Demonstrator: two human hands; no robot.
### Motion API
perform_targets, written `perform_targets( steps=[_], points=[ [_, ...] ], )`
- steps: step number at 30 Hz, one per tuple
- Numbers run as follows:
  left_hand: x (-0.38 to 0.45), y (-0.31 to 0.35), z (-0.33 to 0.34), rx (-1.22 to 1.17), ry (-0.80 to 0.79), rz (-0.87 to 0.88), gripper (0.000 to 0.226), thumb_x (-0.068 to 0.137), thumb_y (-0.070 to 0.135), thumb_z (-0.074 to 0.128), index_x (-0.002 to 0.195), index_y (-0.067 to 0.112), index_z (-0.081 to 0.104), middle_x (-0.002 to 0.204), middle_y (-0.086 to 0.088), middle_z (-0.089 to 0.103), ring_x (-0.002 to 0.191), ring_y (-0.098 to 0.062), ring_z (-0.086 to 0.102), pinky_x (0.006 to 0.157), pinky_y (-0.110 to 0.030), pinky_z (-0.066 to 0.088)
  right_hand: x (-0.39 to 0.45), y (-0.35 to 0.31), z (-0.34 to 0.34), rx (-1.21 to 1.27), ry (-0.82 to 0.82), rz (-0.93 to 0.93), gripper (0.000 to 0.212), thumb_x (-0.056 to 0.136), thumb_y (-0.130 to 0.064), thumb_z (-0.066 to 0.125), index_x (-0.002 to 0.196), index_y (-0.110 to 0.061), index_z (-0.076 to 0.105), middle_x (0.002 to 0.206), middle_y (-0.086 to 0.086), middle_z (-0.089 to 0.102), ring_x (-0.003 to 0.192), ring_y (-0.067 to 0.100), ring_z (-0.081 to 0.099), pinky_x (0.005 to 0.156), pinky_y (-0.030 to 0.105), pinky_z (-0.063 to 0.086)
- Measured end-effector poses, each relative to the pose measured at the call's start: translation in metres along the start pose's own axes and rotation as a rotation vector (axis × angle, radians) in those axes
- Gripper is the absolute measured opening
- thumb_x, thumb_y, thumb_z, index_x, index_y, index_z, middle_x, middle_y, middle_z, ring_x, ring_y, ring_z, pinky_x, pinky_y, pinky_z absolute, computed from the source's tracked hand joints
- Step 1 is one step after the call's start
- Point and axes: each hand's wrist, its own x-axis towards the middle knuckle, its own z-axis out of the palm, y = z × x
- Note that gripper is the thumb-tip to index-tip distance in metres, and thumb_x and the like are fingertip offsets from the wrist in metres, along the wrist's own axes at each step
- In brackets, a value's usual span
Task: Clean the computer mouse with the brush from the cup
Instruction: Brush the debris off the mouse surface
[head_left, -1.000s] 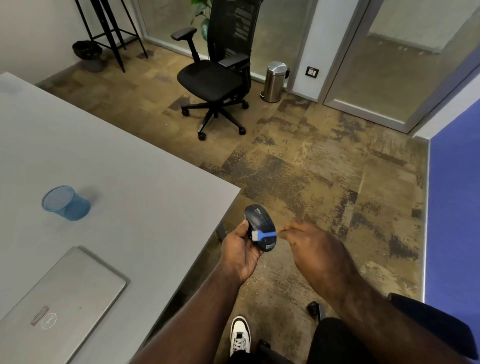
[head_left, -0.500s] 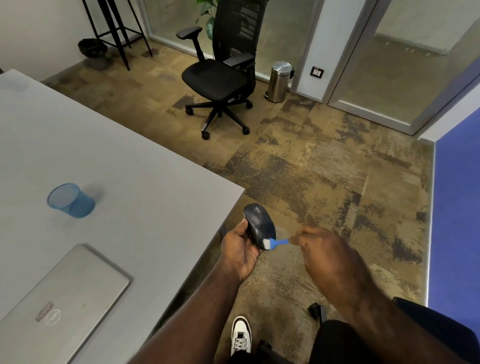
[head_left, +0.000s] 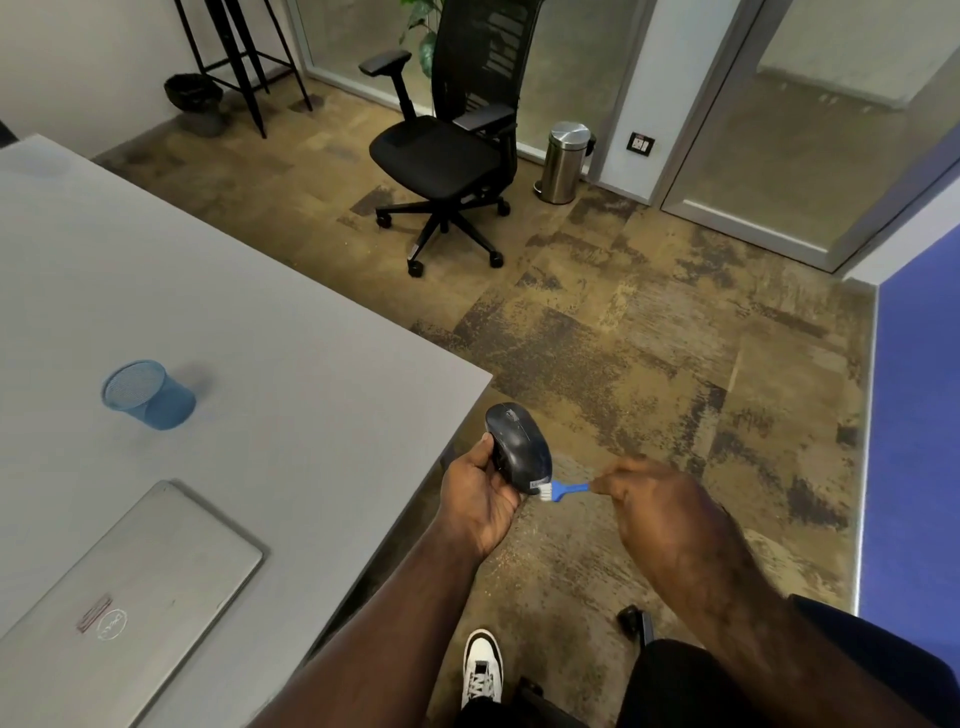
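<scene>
The grey table (head_left: 260, 322) filled the left of the frame, the empty blue cup (head_left: 148, 395) at its left edge. Just right of its corner, my left hand (head_left: 480, 499) clasped the mouse (head_left: 519, 449) over bare carpet. My right hand (head_left: 660, 509) pinched the brush (head_left: 563, 489), bristles on the mouse's lower end. A hard stroke might have knocked it loose. My fingers hid its underside.
</scene>
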Motion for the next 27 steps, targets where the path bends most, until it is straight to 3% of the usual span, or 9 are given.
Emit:
perform_targets(
  steps=[2,6,11,16,19,23,27],
  points=[
    [0.001,0.000,-0.002,-0.011,0.006,0.007,0.034,0.103,0.021,0.035,0.112,0.004,0.064,0.119,-0.017,0.066,0.106,-0.030,0.064,0.105,-0.052,0.042,-0.002,0.003,-0.003,0.018,0.013,0.028,0.032,0.089,-0.004,0.060,0.113,-0.022,0.071,0.110,-0.009,0.067,0.081,0.002,0.056,0.070,0.009,0.038],
    [0.000,-0.003,-0.001,0.005,0.010,0.002,0.036,0.103,0.022,0.034,0.123,0.002,0.058,0.127,-0.019,0.061,0.117,-0.032,0.059,0.109,-0.054,0.038,-0.007,-0.003,-0.012,0.097,0.144,-0.028,0.024,0.081,0.001,0.070,0.098,-0.013,0.077,0.095,-0.001,0.072,0.078,0.013,0.068,0.067,0.015,0.047],
    [-0.003,-0.007,0.004,0.016,0.011,-0.021,0.042,0.103,0.023,0.034,0.134,0.000,0.050,0.138,-0.020,0.054,0.130,-0.034,0.049,0.110,-0.053,0.036,-0.010,-0.002,-0.008,0.076,0.116,-0.038,0.026,0.083,0.003,0.067,0.102,-0.011,0.076,0.103,0.002,0.072,0.089,0.016,0.068,0.078,0.021,0.052],
    [-0.003,-0.004,0.001,-0.004,0.008,-0.022,0.036,0.103,0.023,0.034,0.119,0.004,0.059,0.130,-0.017,0.060,0.119,-0.031,0.057,0.111,-0.052,0.036,-0.015,0.011,-0.008,0.051,0.060,0.069,0.030,0.088,-0.001,0.060,0.111,-0.015,0.073,0.110,-0.003,0.069,0.091,0.012,0.066,0.081,0.021,0.053],
    [-0.003,-0.004,-0.001,-0.004,0.000,-0.030,0.036,0.103,0.024,0.033,0.115,0.003,0.061,0.127,-0.018,0.061,0.121,-0.033,0.057,0.108,-0.054,0.039,-0.017,0.008,-0.011,0.088,0.152,0.013,0.024,0.083,0.000,0.068,0.101,-0.013,0.076,0.102,0.000,0.072,0.085,0.013,0.068,0.077,0.019,0.054],
    [-0.002,-0.006,-0.001,-0.018,-0.031,-0.040,0.040,0.103,0.026,0.035,0.127,0.001,0.054,0.133,-0.021,0.058,0.124,-0.036,0.055,0.100,-0.055,0.045,-0.016,0.000,-0.003,0.075,0.174,-0.078,0.025,0.076,0.003,0.074,0.096,-0.012,0.077,0.097,0.000,0.073,0.083,0.013,0.069,0.074,0.014,0.047],
    [0.000,-0.001,-0.005,-0.061,-0.053,-0.049,0.040,0.102,0.029,0.036,0.118,0.001,0.059,0.110,-0.021,0.071,0.096,-0.036,0.071,0.082,-0.056,0.056,-0.013,0.011,0.001,0.042,0.106,0.030,0.028,0.084,0.001,0.065,0.105,-0.015,0.075,0.107,-0.002,0.071,0.086,0.011,0.068,0.076,0.019,0.054]
  ],
)
